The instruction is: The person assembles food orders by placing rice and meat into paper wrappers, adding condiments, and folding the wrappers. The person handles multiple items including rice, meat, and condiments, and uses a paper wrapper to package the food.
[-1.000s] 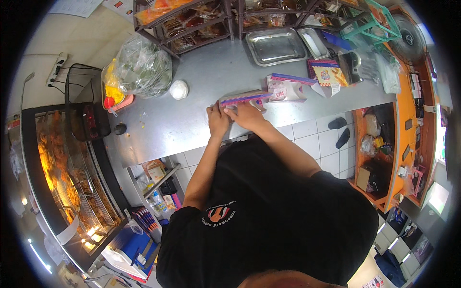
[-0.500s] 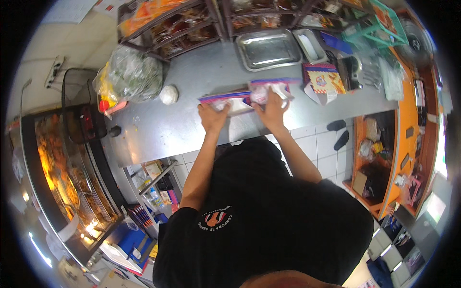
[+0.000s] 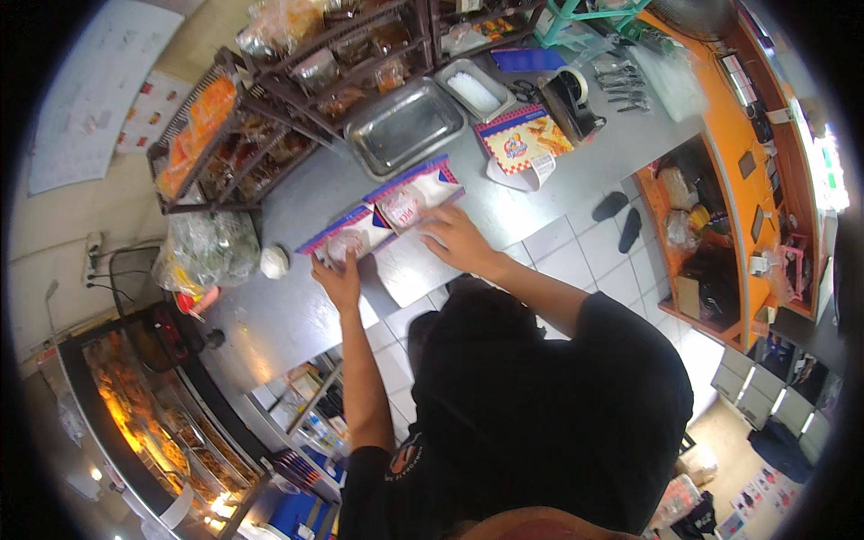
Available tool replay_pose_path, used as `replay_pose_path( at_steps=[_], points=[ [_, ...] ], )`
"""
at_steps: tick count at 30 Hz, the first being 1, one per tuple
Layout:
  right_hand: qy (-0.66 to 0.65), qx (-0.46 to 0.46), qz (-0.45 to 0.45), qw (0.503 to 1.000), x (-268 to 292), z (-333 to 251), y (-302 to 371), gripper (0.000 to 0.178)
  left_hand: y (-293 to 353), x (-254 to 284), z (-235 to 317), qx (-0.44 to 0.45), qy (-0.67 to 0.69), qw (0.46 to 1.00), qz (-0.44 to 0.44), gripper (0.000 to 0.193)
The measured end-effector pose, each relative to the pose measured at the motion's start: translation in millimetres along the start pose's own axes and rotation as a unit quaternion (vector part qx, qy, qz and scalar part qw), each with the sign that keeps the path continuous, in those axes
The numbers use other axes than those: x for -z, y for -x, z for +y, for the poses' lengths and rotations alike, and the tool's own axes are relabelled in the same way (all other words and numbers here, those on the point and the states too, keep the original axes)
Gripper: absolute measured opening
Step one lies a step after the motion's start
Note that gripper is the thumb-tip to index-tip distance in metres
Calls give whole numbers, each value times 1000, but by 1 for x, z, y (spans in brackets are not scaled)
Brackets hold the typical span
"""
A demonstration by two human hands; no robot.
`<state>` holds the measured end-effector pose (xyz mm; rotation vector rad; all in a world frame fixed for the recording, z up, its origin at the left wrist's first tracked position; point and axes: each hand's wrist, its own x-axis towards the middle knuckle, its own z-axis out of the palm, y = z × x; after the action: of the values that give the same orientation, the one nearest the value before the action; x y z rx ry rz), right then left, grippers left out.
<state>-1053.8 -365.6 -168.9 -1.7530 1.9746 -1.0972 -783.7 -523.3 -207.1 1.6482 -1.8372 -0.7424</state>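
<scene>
Two open-topped paper food boxes with blue and red patterned edges stand end to end on the steel counter [image 3: 297,306]. In the left box [image 3: 317,241] lies a round wrapped bundle [image 3: 347,243] in white paper with red print. My left hand [image 3: 338,283] grips that box at its near left end, thumb and fingers spread across the corner. The right box [image 3: 436,191] holds a similar wrapped bundle [image 3: 401,208]. Beside its near edge is my right hand [image 3: 459,238], fingers apart and nothing in them; whether the fingertips touch the box is unclear.
Behind the boxes sit a steel tray [image 3: 405,128] and a small metal pan [image 3: 475,90]. A printed carton [image 3: 525,142] and a tape dispenser [image 3: 571,103] are at right. Left are a white ball-like thing [image 3: 274,262], a plastic bag of greens [image 3: 211,250] and a lit food warmer [image 3: 153,432].
The view has turned and shifted. My right hand has drawn back from inside the right box to its near side, its fingers off the bundle. My left hand stays at the left box.
</scene>
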Motion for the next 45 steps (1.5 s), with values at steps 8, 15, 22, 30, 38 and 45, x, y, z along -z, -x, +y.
replay_pose_path(
  at_steps=[8,15,22,30,38,45],
  points=[
    [290,-138,139,937,181,151,-136,13,132,-9,8,13,147,985,85,64],
    [503,-92,6,859,197,218,-174,26,317,-37,-22,52,112,992,28,33],
    [160,114,347,917,266,174,-133,28,375,-74,19,91,236,962,-106,32],
    [-178,219,68,957,203,4,1,15,264,-12,209,160,591,767,-194,65],
    [-172,196,-224,939,182,-39,86,51,197,3,215,167,563,708,-394,71],
    [-88,285,-223,928,130,-59,13,75,192,12,199,306,635,700,-115,47]
  ],
)
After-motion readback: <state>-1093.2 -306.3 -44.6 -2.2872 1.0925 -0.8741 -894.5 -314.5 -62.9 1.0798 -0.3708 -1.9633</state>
